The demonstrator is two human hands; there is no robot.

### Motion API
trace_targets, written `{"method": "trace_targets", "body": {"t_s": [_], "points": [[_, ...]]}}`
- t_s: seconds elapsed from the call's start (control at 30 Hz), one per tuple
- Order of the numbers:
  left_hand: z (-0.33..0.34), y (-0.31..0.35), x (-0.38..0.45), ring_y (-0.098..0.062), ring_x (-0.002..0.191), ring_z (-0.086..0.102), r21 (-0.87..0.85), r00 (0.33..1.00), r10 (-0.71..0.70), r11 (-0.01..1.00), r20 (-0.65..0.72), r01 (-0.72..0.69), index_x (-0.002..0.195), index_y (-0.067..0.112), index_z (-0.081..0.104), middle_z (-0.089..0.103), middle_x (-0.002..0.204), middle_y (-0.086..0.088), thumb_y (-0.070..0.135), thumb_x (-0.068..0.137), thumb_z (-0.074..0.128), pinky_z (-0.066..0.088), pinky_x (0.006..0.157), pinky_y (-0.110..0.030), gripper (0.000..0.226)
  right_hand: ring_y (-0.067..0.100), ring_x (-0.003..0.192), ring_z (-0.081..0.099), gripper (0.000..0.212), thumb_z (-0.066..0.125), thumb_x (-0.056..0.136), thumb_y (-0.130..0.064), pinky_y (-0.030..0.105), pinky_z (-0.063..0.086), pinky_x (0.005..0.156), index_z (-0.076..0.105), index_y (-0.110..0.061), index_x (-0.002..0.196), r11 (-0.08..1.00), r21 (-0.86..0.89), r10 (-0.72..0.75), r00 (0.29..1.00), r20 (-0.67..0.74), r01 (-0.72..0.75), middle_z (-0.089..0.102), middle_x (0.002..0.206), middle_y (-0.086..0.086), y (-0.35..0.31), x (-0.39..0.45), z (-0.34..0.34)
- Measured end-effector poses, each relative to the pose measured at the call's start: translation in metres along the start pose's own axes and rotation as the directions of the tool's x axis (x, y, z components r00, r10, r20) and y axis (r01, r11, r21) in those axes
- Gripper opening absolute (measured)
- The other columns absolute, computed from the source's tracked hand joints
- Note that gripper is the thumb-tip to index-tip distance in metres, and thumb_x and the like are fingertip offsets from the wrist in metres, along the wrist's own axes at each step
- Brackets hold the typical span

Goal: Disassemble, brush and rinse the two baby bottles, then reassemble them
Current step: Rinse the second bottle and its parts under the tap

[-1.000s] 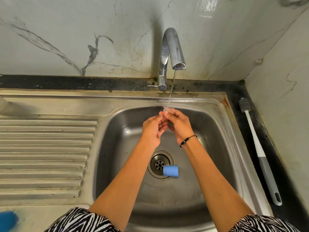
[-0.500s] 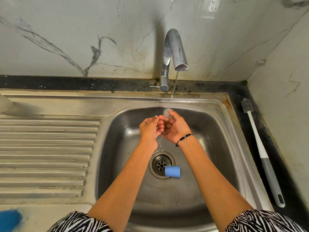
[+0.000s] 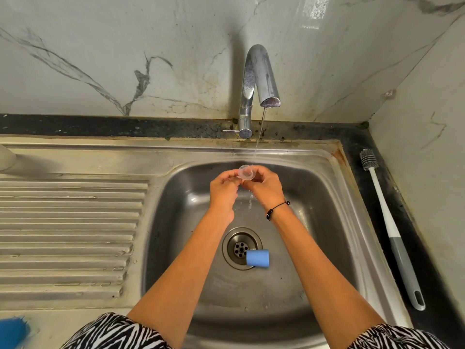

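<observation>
Left hand (image 3: 222,188): over the sink basin, fingers curled, pinching one side of the clear teat (image 3: 247,172).
Right hand (image 3: 264,185): fingers curled round the teat's other side; black cord on the wrist.
Clear teat: held between both hands under the thin stream from the tap (image 3: 261,76).
Blue cap (image 3: 257,258): on its side in the sink (image 3: 327,222), touching the drain (image 3: 239,248).
Bottle brush (image 3: 387,222): flat on the dark table, right of the sink.
</observation>
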State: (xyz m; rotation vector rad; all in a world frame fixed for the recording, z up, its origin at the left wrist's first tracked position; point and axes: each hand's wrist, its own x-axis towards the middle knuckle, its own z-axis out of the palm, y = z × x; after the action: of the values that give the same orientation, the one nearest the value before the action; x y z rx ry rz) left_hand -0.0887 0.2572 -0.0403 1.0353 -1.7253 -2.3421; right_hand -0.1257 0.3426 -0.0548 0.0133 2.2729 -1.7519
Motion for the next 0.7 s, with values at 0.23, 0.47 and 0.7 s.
{"method": "trace_targets", "body": {"t_s": [0.23, 0.47, 0.7], "points": [[0.002, -0.005, 0.001, -0.009, 0.075, 0.052, -0.014, 0.996, -0.012, 1.000, 0.087, 0.013, 0.098, 0.019, 0.066, 0.062, 0.083, -0.001, 0.000, 0.091, 0.051, 0.042, 0.070, -0.024, 0.025, 0.011, 0.090, 0.060, 0.025, 0.070, 0.082, -0.014, 0.021, 0.047, 0.082, 0.067, -0.014, 0.106, 0.977, -0.201, -0.083, 0.995, -0.057, 0.070, 0.068, 0.098, 0.002, -0.002, -0.004, -0.005], [0.009, -0.008, 0.011, -0.016, 0.089, 0.059, -0.133, 0.973, -0.024, 0.990, 0.230, 0.055, 0.097, 0.017, 0.062, 0.064, 0.095, -0.004, 0.004, 0.099, 0.039, 0.048, 0.074, -0.026, 0.026, 0.019, 0.092, 0.063, 0.015, 0.061, 0.087, -0.011, 0.030, 0.049, 0.085, 0.072, -0.013, 0.098, 0.960, -0.261, -0.121, 0.991, -0.059, 0.102, 0.069, 0.097, 0.008, 0.003, -0.006, -0.012], [0.019, -0.001, 0.021, -0.013, 0.069, 0.055, -0.259, 0.972, -0.044, 0.960, 0.230, 0.105, 0.083, 0.009, 0.058, 0.061, 0.074, -0.004, 0.004, 0.100, 0.037, 0.046, 0.069, -0.021, 0.028, 0.008, 0.087, 0.057, 0.030, 0.067, 0.081, -0.006, 0.012, 0.045, 0.076, 0.057, -0.014, 0.107, 0.982, -0.141, -0.134, 0.990, -0.049, 0.126, 0.062, 0.100, 0.001, 0.001, -0.011, -0.009]]}}
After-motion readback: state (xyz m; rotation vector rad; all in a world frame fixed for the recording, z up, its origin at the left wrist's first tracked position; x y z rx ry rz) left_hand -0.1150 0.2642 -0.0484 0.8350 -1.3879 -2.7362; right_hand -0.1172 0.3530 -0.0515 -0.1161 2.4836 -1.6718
